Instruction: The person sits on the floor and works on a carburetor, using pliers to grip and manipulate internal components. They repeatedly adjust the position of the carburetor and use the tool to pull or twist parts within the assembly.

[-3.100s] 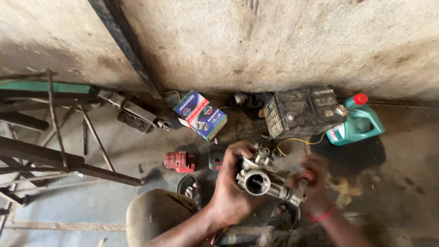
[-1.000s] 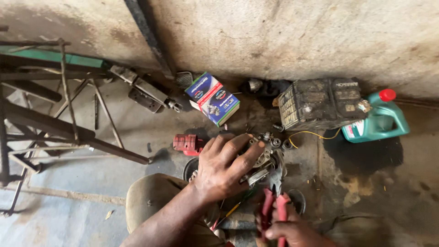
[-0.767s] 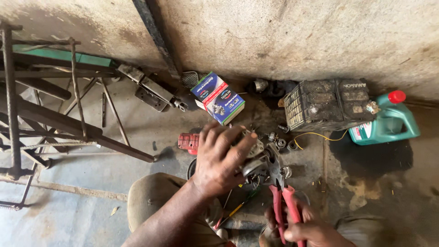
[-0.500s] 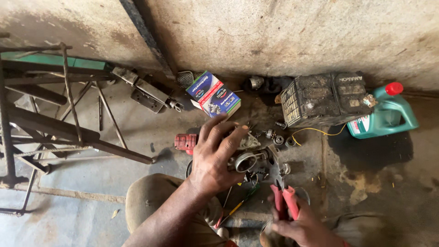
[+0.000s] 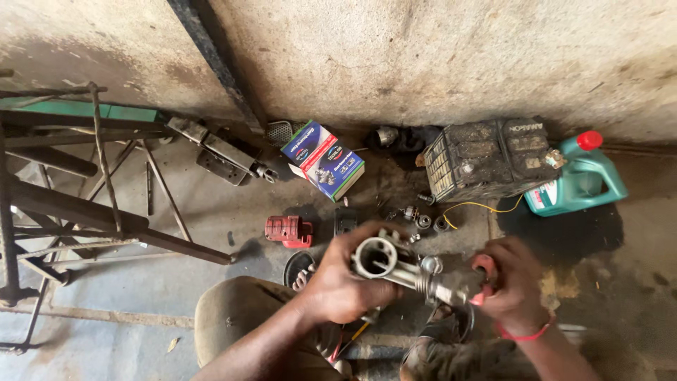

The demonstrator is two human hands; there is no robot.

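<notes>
Soft daylight (hands slightly blurred)

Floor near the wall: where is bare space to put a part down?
Bare floor lies between the metal frame and the red part, and right of the green jug. It is crowded between the blue box and the battery, with small loose parts.

Rough repair workshop: stained concrete floor; beyond the hands (image 5: pixel 423 282), a grimy battery (image 5: pixel 486 159), oil jug (image 5: pixel 582 180), scattered small parts (image 5: pixel 423 220).
</notes>
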